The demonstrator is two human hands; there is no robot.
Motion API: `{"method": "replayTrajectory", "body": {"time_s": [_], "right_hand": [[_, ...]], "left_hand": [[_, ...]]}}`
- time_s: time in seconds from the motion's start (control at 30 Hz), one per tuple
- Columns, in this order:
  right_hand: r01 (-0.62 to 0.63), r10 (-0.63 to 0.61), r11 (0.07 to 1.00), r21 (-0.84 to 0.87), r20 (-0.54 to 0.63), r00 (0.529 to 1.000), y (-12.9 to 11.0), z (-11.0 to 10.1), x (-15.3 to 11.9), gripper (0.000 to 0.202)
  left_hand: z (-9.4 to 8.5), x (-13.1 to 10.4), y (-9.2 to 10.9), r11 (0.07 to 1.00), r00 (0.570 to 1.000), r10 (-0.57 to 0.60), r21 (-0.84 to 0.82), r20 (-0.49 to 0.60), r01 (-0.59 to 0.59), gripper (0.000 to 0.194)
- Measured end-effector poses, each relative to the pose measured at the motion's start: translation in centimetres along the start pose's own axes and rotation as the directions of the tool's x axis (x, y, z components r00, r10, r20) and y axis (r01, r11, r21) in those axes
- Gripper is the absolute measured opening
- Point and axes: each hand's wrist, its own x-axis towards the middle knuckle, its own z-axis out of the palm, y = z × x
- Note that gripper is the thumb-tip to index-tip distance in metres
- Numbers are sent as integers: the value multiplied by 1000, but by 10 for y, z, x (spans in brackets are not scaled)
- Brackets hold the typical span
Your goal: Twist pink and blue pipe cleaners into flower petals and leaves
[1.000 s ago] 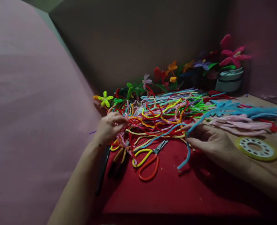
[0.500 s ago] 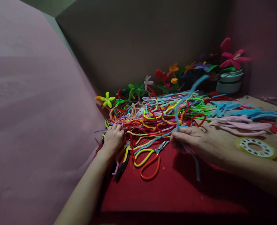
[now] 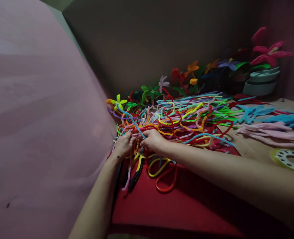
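A blue pipe cleaner [image 3: 129,117] sticks up and leftward from the closed fingers of my right hand [image 3: 152,141], over the left end of a tangled heap of coloured pipe cleaners [image 3: 179,121]. Close beside it, my left hand [image 3: 124,144] has its fingers curled at the heap's edge; what they grip is hidden among the strands. Pliers with yellow and black handles [image 3: 137,171] lie just below the hands. Scissors with one yellow and one red handle [image 3: 166,186] rest to their right, their blades mostly covered by my right forearm.
Pipe-cleaner flowers, among them a yellow one [image 3: 118,102] and a pink one [image 3: 268,54], stand along the back. Blue [image 3: 283,119] and pale pink bundles [image 3: 268,131] and a tape roll [image 3: 290,159] lie at right. A pink wall [image 3: 49,132] closes off the left.
My right hand has moved left with the blue pipe cleaner, from the middle of the heap to beside my left hand. The view has shifted slightly. Another blue strand now shows at the heap's right.
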Motion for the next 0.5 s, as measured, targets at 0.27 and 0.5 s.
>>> {"method": "replayTrajectory", "body": {"time_s": [0.27,0.5], "right_hand": [[125,-134,989,-78,-129,982,24,16,36,6],[229,-233,972,-46,-153,960,30,3,23,10]], "left_hand": [[6,-5,6,960,1000,16,-280,-20,-21,27],[27,6,11,906,948,318,-283,-35,-314,43]]}}
